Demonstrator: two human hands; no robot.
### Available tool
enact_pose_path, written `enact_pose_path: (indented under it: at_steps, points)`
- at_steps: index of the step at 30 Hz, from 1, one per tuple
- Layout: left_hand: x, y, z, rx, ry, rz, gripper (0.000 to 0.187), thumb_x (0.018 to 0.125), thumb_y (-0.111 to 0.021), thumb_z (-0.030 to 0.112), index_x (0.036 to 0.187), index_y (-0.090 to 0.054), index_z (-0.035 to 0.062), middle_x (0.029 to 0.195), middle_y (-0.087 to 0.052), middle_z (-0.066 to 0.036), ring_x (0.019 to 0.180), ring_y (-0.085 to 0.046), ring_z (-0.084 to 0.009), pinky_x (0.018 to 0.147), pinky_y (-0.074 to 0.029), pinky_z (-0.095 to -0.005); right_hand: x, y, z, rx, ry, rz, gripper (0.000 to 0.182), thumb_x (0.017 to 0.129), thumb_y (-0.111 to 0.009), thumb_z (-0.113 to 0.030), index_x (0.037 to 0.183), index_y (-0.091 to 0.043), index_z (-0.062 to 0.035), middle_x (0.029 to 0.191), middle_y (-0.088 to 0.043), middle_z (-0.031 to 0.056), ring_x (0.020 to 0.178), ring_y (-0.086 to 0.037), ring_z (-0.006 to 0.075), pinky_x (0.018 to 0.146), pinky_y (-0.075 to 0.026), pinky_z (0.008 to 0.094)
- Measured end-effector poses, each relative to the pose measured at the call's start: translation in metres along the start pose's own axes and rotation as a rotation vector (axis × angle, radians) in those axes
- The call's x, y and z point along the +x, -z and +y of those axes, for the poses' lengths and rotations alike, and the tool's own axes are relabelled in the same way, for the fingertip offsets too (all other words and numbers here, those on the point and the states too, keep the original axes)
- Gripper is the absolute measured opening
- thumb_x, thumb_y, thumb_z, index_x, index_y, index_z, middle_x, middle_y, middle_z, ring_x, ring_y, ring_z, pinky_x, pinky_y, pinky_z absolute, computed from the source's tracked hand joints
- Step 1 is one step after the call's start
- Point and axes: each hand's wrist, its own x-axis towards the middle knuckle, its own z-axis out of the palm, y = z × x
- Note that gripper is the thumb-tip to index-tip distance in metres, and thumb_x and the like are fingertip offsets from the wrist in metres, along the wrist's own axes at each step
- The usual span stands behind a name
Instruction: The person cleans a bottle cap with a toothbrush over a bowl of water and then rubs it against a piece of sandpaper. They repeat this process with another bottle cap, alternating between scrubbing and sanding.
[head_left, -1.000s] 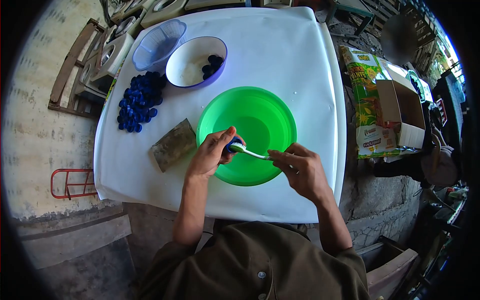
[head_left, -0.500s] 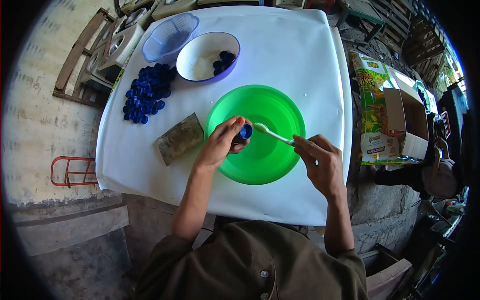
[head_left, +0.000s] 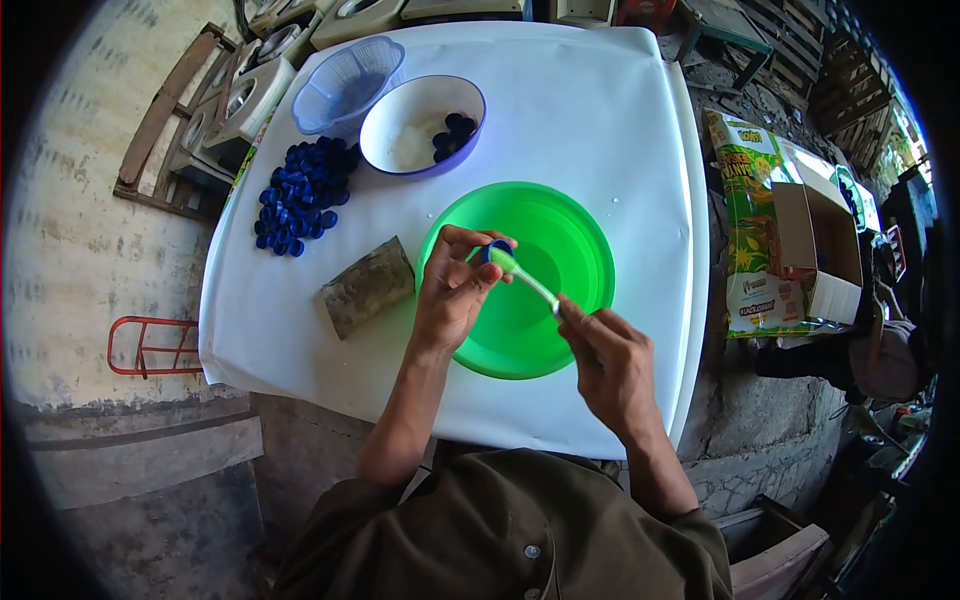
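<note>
My left hand (head_left: 452, 283) is closed around a blue bottle cap (head_left: 491, 250), held over the left part of a green basin (head_left: 590, 285). In my right hand (head_left: 610, 365) is a toothbrush (head_left: 538, 287) with a white handle and green bristles, gripped near the handle's end. Its head lies at the cap's opening and partly covers it. Left of the basin, a heap of blue bottle caps (head_left: 303, 195) rests on the white-covered table. Several more dark blue caps sit inside a white bowl (head_left: 395, 125) with a purple outside.
A translucent blue plastic basket (head_left: 345, 85) stands behind the bowl. A rough grey block (head_left: 367, 287) lies between the cap heap and my left forearm. Right of the table (head_left: 560, 90) are a cardboard box (head_left: 820, 245) and a seated person (head_left: 885, 360).
My right hand has moved left and a little down, bringing the toothbrush head from beside the cap onto it. My left hand has turned the cap and shifted its fingers.
</note>
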Motion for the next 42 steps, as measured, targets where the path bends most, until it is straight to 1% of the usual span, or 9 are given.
enact_pose_path:
  at_steps: [7,11,17,22,28,31,35,38,42]
  points:
    - [-0.003,-0.003,0.003,0.042,-0.055,0.042,0.039,0.084,-0.076,-0.002,0.116,-0.055,0.0044,0.123,-0.059,-0.014,0.118,-0.057,-0.0231,0.093,-0.054,-0.0357,0.000,-0.001,-0.007,-0.044,0.001,0.063,0.031,0.086,-0.073,-0.003,0.117,-0.073,-0.0069,0.072,-0.063,0.0130,0.056,-0.060,0.0268,0.054,-0.048,0.0379]
    - [-0.006,0.000,0.011,0.122,-0.075,0.026,0.048,0.081,-0.079,-0.002,0.124,-0.058,0.0023,0.123,-0.063,-0.014,0.116,-0.060,-0.0200,0.094,-0.054,-0.0338,-0.002,0.006,-0.002,-0.005,-0.041,0.000,0.033,0.086,-0.073,-0.001,0.118,-0.072,-0.0070,0.074,-0.063,0.0134,0.056,-0.060,0.0265,0.054,-0.048,0.0377]
    - [-0.004,0.004,0.005,0.155,-0.089,0.026,0.039,0.082,-0.079,-0.001,0.118,-0.063,0.0022,0.120,-0.064,-0.013,0.111,-0.062,-0.0176,0.090,-0.054,-0.0296,-0.002,-0.001,-0.004,0.072,-0.058,0.019,0.026,0.087,-0.072,-0.001,0.113,-0.074,-0.0035,0.073,-0.063,0.0151,0.057,-0.061,0.0268,0.054,-0.048,0.0360]
    - [-0.003,0.004,0.013,0.426,0.019,0.049,0.032,0.088,-0.073,0.001,0.118,-0.065,0.0019,0.113,-0.062,-0.008,0.099,-0.060,-0.0141,0.086,-0.053,-0.0278,0.002,0.025,0.014,-0.035,-0.209,-0.027,0.021,0.087,-0.072,-0.003,0.108,-0.074,-0.0005,0.075,-0.067,0.0164,0.059,-0.063,0.0290,0.058,-0.048,0.0377]
    - [0.005,0.002,0.007,0.698,0.067,0.030,0.034,0.083,-0.073,-0.005,0.116,-0.064,-0.0008,0.109,-0.062,-0.007,0.098,-0.063,-0.0149,0.086,-0.056,-0.0311,0.004,0.034,0.017,-0.318,-0.138,-0.135,0.028,0.089,-0.066,-0.004,0.117,-0.068,-0.0042,0.090,-0.063,0.0158,0.061,-0.063,0.0332,0.062,-0.050,0.0438]
    - [0.008,-0.004,0.006,1.117,0.157,-0.022,0.037,0.079,-0.074,-0.007,0.115,-0.064,-0.0001,0.108,-0.064,-0.011,0.100,-0.066,-0.0192,0.083,-0.057,-0.0333,0.009,0.030,0.015,-0.387,-0.099,-0.189,0.027,0.088,-0.062,-0.002,0.113,-0.069,-0.0065,0.099,-0.062,0.0136,0.064,-0.065,0.0335,0.060,-0.053,0.0444]
    - [0.004,-0.002,-0.009,1.452,0.162,-0.099,0.039,0.076,-0.076,-0.005,0.112,-0.064,0.0010,0.104,-0.065,-0.016,0.098,-0.067,-0.0306,0.084,-0.054,-0.0404,0.017,0.017,0.018,-0.522,-0.091,-0.247,0.036,0.081,-0.058,0.002,0.113,-0.071,-0.0081,0.098,-0.060,0.0137,0.063,-0.065,0.0337,0.059,-0.053,0.0435]
    - [0.001,0.003,-0.015,1.580,0.158,-0.164,0.038,0.075,-0.078,-0.002,0.111,-0.065,0.0007,0.104,-0.063,-0.016,0.097,-0.065,-0.0306,0.082,-0.053,-0.0399,0.021,0.014,0.017,-0.571,-0.131,-0.298,0.031,0.082,-0.060,0.000,0.109,-0.073,-0.0074,0.095,-0.059,0.0135,0.065,-0.065,0.0340,0.060,-0.053,0.0443]
    - [0.012,0.009,0.004,1.258,0.221,-0.194,0.035,0.081,-0.077,0.004,0.115,-0.068,0.0045,0.108,-0.062,-0.011,0.098,-0.062,-0.0223,0.082,-0.051,-0.0345,0.022,0.026,0.020,-0.382,-0.139,-0.232,0.025,0.086,-0.064,-0.003,0.109,-0.074,-0.0055,0.092,-0.061,0.0149,0.068,-0.064,0.0342,0.063,-0.051,0.0456]
